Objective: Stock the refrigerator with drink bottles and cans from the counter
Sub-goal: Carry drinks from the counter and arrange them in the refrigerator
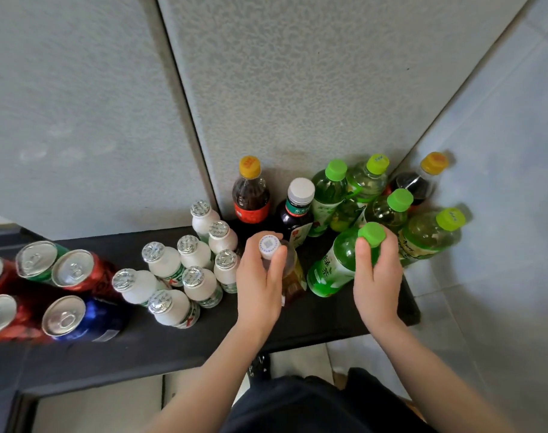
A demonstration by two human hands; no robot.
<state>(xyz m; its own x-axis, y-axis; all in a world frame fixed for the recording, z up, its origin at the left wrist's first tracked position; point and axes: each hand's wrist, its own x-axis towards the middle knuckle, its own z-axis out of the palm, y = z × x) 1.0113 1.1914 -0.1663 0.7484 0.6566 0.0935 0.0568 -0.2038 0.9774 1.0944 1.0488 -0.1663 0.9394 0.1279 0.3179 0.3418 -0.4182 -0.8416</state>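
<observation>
Drinks stand on a black counter (172, 345). My left hand (260, 285) grips the neck of a white-capped amber tea bottle (293, 276). My right hand (377, 276) grips a green tea bottle (332, 270) just under its green cap. Behind them stand several more green-capped bottles (391, 210), two dark bottles with yellow caps (251, 195) and a dark bottle with a white cap (297, 210). Several small white milk-drink bottles (197, 276) with foil lids cluster in the middle. Several cans (72, 270) stand at the left.
Grey wall panels (297, 89) rise directly behind the counter. A pale tiled wall (501, 151) closes the right side. The counter's right end (411, 307) lies just past my right hand. The floor (297, 360) shows below the front edge. No refrigerator is in view.
</observation>
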